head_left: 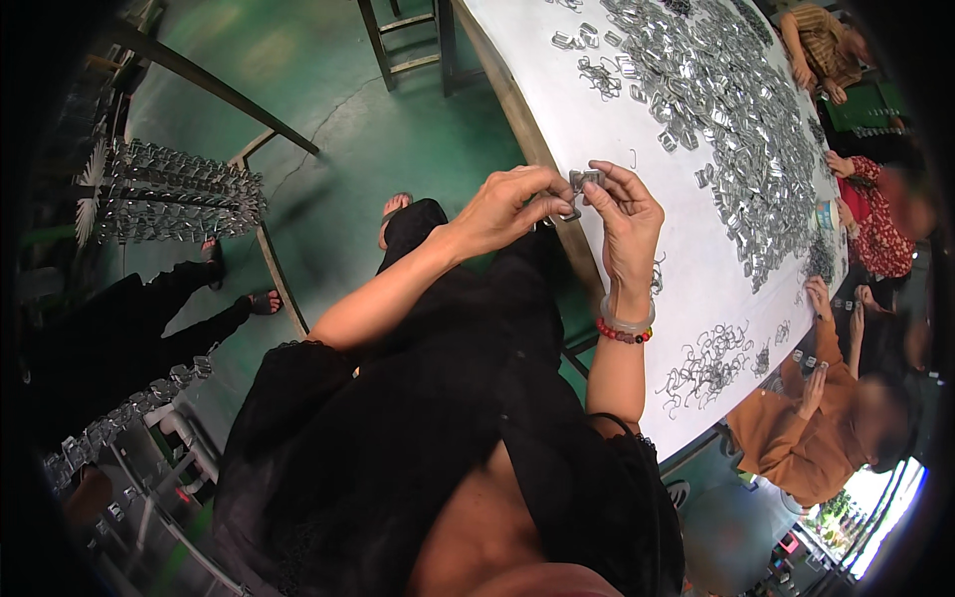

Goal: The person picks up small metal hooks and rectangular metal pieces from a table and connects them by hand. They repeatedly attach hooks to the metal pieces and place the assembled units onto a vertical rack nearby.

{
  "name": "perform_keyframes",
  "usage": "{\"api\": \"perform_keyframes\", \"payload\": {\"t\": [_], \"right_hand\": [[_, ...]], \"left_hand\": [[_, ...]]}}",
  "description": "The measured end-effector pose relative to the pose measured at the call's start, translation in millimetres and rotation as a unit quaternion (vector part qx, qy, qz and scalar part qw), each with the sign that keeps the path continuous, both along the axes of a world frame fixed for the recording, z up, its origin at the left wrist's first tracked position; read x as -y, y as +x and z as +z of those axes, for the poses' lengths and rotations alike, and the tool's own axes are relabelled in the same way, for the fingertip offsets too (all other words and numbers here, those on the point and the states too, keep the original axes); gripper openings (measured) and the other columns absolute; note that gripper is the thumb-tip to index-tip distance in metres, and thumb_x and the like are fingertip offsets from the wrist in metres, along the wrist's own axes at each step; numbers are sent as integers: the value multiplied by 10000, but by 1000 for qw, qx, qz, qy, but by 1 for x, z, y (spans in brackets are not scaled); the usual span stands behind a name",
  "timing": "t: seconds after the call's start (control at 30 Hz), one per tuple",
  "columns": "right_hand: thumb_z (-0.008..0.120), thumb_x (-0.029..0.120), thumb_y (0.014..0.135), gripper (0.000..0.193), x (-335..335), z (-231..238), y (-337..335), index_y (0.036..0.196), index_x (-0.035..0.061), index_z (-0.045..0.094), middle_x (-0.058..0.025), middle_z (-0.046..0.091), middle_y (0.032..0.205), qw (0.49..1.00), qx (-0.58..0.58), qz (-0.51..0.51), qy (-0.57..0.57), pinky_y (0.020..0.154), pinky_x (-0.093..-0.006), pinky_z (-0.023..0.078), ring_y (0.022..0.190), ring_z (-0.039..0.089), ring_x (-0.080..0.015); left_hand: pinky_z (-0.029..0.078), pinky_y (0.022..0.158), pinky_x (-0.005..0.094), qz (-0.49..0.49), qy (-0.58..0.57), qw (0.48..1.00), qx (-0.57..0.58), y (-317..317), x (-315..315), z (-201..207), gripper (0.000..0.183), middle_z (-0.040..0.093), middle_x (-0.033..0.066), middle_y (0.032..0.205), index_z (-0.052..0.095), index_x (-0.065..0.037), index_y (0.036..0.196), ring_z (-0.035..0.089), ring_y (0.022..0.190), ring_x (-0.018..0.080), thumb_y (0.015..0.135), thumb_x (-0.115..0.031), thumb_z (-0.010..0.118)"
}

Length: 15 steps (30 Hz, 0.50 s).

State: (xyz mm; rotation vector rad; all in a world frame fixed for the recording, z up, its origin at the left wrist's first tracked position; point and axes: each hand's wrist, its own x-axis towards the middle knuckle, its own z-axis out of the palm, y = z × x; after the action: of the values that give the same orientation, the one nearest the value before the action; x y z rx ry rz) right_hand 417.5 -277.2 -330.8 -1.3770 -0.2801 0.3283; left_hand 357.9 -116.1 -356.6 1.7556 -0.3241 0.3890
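At the near edge of the white-topped table, my two hands meet over small metal parts. My right hand pinches a small silver metal buckle between thumb and fingers. Close against it, the thumb and fingers of my left hand are closed on another small metal piece, partly hidden by the fingertips. Whether the two pieces are joined I cannot tell. A large heap of silver metal buckles covers the far part of the table. One loose wire hook lies beside my right fingers.
A pile of wire hooks lies on the table right of my forearm. Co-workers sit along the far side, one in an orange sleeve. On my left stands a rack hung with metal parts. A stool stands beyond the table edge.
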Motion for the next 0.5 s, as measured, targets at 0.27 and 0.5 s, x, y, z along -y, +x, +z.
{"api": "perform_keyframes", "payload": {"t": [0.27, 0.5], "right_hand": [[624, -100, 781, 416, 8, 21, 1, 1192, -56, 579, -82, 576, 907, 996, 36, 39, -78, 674, -233, 523, 757, 619, -131], [667, -68, 772, 285, 12, 27, -8, 1054, -29, 662, -79, 653, 828, 989, 51, 23, -135, 616, -202, 501, 695, 620, -88]], "left_hand": [[471, 719, 346, -6, 31, 999, 13, -7, -1, 5, 97, 654, 88, 830, 600, -23, 901, 630, 761, 234, 835, -73, 651], [479, 713, 338, 8, 77, 997, -6, -3, 1, 0, 130, 654, 91, 855, 609, -23, 917, 629, 798, 246, 816, -73, 675]]}}
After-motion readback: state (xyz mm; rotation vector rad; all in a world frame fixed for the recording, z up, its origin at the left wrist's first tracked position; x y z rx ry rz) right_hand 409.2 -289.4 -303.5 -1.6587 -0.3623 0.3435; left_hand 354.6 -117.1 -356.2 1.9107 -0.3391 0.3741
